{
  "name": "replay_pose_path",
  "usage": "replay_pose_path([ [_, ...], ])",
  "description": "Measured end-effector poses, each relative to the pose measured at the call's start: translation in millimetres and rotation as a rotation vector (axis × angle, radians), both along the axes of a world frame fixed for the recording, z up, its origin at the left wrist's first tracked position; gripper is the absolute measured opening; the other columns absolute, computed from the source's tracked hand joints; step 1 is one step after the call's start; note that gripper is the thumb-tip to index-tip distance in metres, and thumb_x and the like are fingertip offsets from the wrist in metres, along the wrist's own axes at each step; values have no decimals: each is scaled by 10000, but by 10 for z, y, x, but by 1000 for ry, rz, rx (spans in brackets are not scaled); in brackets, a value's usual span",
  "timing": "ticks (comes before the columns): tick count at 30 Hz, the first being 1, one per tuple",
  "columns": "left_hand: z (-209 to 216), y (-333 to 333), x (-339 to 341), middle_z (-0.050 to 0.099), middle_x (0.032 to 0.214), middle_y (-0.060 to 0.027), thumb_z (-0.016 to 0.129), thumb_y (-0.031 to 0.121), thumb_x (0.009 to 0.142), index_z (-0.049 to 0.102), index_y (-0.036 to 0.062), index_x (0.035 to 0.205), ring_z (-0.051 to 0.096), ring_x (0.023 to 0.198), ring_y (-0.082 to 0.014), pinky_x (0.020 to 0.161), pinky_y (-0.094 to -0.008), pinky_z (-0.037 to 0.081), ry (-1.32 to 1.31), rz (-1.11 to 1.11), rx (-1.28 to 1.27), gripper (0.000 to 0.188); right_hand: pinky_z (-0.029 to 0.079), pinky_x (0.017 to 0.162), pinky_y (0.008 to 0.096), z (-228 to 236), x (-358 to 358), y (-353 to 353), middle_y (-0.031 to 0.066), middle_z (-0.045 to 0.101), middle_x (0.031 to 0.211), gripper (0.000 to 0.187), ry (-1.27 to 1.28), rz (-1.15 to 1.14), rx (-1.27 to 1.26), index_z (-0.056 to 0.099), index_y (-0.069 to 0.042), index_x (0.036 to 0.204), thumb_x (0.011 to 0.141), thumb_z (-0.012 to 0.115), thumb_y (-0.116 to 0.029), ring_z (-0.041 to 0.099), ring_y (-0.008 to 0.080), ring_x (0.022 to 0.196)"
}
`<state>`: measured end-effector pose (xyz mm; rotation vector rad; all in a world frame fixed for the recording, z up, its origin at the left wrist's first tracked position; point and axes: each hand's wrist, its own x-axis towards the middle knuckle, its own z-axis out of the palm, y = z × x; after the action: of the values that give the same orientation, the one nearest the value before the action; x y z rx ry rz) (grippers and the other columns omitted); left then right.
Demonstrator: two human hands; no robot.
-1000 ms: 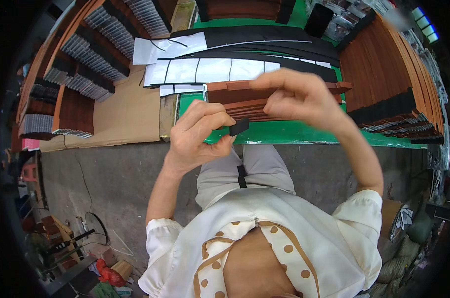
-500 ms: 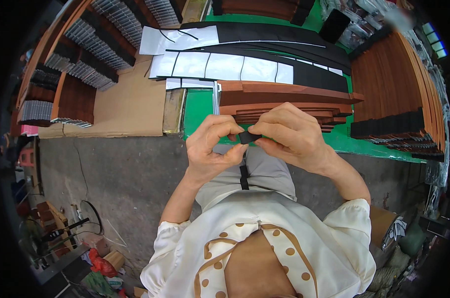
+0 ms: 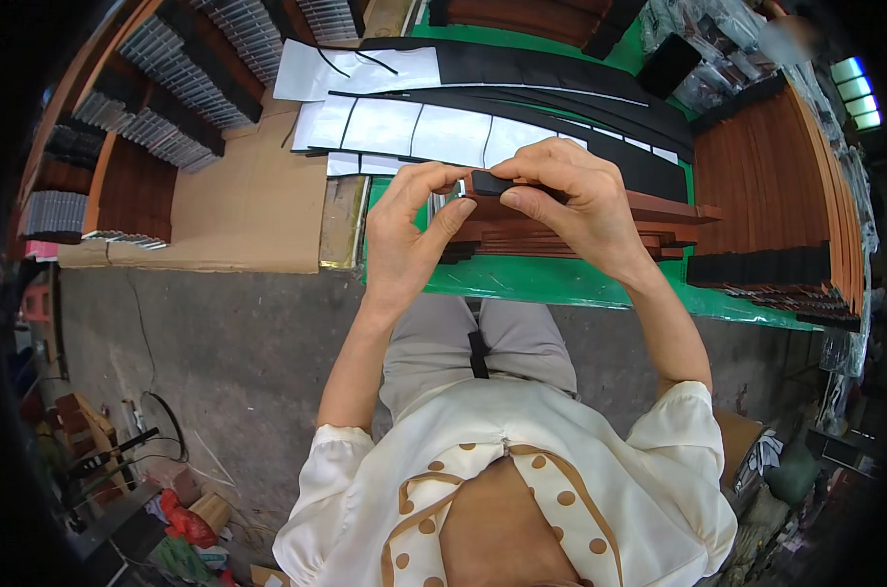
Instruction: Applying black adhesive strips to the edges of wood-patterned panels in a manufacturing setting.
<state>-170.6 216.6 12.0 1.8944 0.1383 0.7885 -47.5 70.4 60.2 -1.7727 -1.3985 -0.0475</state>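
Both my hands are raised over the near edge of the green table, at a stack of brown wood-coloured strips (image 3: 522, 242). A small black rectangular piece (image 3: 489, 183) sits between my fingertips, against the end of a brown strip. My left hand (image 3: 407, 230) pinches that strip's end, where a small silvery edge shows between thumb and forefinger. My right hand (image 3: 585, 201) has thumb and fingers closed on the black piece from the other side. My fingers cover part of the strip, so I cannot tell how far the black piece wraps round it.
White backing sheets with black strips (image 3: 443, 132) lie beyond my hands. Brown black-ended strips stand stacked at the right (image 3: 766, 186) and left (image 3: 140, 191), the left ones beside cardboard (image 3: 248, 215). A dark phone-like slab (image 3: 669, 65) lies far right. The green table edge (image 3: 561, 290) runs before me.
Both hands have moved away from my body, up to the stacked strips. The black piece, earlier held in the air between both hands, is now against a brown strip's end.
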Motion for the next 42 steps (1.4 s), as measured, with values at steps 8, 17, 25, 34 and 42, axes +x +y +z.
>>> replay_pose_path([
  [8,-11,1,8,597,932,-59,696,161,811,626,8,1008,559,849,-154,764,-266,440,12,-15,-35,259,446,587,279,15,-26,24,39,601,795,229,151,-17,-40,693,-58,930,705,696,-17,562,167,708],
  [17,11,-5,17,618,948,-66,690,114,798,628,17,995,575,855,-177,751,-282,453,3,-1,-5,229,441,583,257,-3,0,34,58,609,829,287,51,0,-57,693,-41,957,677,727,10,559,149,731],
  [25,-12,-3,11,636,955,-74,689,79,784,625,15,977,590,865,-197,742,-295,462,-4,15,10,213,453,615,288,7,-19,49,38,604,791,242,107,-19,-69,696,-61,931,693,699,-16,559,177,732],
  [34,-21,-7,15,600,937,-63,696,136,804,622,14,1009,565,839,-169,747,-275,447,-4,4,44,250,466,635,300,-3,1,43,45,610,804,236,74,8,-58,690,-54,923,690,702,-18,571,191,761],
  [42,-44,17,21,595,923,-56,677,99,810,625,43,1048,558,831,-162,748,-280,447,-33,-11,91,250,477,644,297,-16,39,58,58,619,815,222,99,57,-33,684,-40,921,700,707,-30,586,186,758],
])
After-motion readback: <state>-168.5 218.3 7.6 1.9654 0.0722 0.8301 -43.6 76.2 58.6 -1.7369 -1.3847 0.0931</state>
